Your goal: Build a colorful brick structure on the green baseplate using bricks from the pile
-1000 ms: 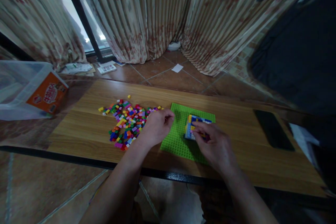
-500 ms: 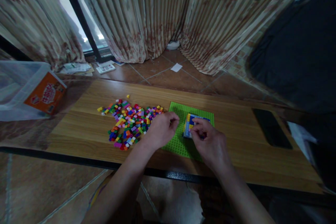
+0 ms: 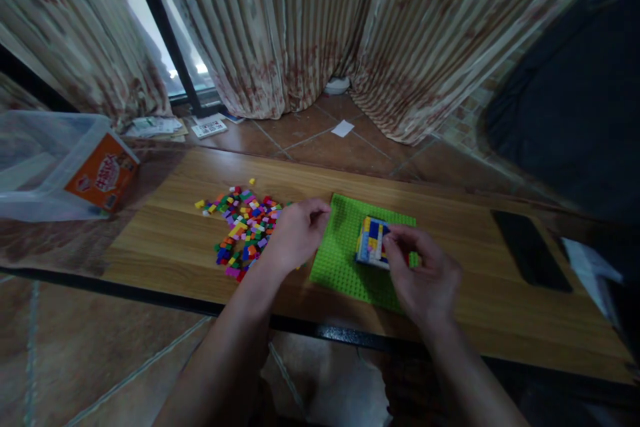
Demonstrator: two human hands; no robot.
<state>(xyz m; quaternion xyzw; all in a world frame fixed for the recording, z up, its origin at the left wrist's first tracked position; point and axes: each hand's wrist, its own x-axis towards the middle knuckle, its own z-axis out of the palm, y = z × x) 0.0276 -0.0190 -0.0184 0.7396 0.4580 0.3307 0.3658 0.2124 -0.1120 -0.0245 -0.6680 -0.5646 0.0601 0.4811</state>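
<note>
On the green studded baseplate (image 3: 340, 270) stands a low block of building bricks (image 3: 371, 242) in blue, yellow and white. My right hand (image 3: 427, 273) is over its right side, thumb and forefinger pinched together at its upper right edge; anything between the fingertips is too small to make out. My left hand (image 3: 297, 233) hovers by the baseplate's left edge, its fingers curled into a pinch whose contents are hidden. Beside it lies a loose pile of small coloured bricks (image 3: 250, 223), partly covered by that hand and forearm.
All this is on a long wooden table (image 3: 160, 233) with a dark front edge. A clear plastic tub (image 3: 55, 167) with an orange label stands at the left end. Toward the right end lies a black phone (image 3: 530, 250), with white paper (image 3: 593, 267) beyond it. Curtains (image 3: 310, 33) hang behind.
My right hand has shifted to the right across the brick block, uncovering more of its top. The left hand has drawn slightly away from the baseplate toward the pile. The view has shifted a little.
</note>
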